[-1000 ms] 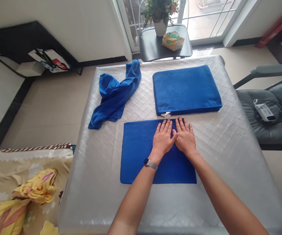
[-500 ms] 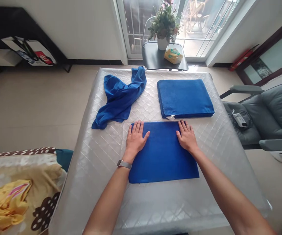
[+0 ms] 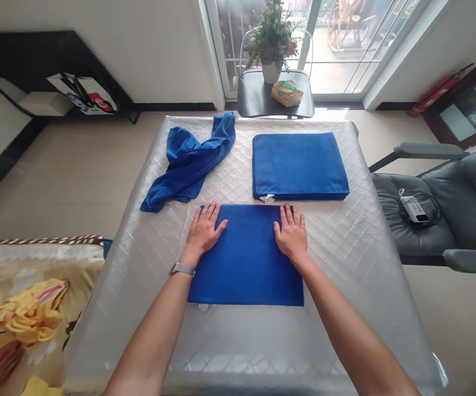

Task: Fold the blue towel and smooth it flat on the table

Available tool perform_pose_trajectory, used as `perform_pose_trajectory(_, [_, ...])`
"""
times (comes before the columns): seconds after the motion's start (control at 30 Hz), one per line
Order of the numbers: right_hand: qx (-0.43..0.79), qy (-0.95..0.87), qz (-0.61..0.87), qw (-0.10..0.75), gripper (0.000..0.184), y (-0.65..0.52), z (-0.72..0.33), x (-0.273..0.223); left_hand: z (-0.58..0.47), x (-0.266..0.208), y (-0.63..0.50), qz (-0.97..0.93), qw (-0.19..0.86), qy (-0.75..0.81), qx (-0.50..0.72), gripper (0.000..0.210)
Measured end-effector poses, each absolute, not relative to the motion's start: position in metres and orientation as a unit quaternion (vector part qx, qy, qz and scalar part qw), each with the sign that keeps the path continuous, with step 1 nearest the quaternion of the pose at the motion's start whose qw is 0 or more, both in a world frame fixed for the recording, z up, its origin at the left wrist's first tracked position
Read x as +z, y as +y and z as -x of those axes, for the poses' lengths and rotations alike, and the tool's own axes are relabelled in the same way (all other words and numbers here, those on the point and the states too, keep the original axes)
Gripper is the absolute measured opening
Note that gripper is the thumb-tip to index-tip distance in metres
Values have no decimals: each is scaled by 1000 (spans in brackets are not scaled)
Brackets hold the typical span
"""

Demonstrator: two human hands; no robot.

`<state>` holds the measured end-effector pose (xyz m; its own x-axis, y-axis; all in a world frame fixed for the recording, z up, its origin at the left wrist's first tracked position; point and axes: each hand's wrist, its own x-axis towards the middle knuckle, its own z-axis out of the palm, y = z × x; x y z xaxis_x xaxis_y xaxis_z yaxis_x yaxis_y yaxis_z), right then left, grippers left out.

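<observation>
The left hand and right hand lie flat and open, gripping nothing, on the far corners of the folded blue towel at table centre. Uneven sliding on the slick quilted table cover could skew its edges toward the towel stack at 1 o'clock.

A table with a silvery quilted cover fills the middle of the frame. At lower centre a folded blue towel lies flat on it, with both hands resting palm-down on the towel's far corners, left hand and right hand. Just above it, right of centre, sits a stack of folded towels, near but apart. At upper left of the table lies a crumpled towel, loosely bunched.
</observation>
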<state>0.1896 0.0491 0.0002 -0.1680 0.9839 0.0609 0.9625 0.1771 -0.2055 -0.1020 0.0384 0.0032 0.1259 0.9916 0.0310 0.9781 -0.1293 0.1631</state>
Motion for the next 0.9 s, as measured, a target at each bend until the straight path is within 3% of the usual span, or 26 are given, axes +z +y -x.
perform_pose_trajectory(0.33, [83, -763, 630, 119, 60, 49, -192, 0, 130, 0, 36, -719, 75, 690, 40, 74])
perform_pose_trajectory(0.9, [21, -762, 641, 86, 61, 50, -189, 0, 126, 2, 33, -722, 60, 681, 107, 69])
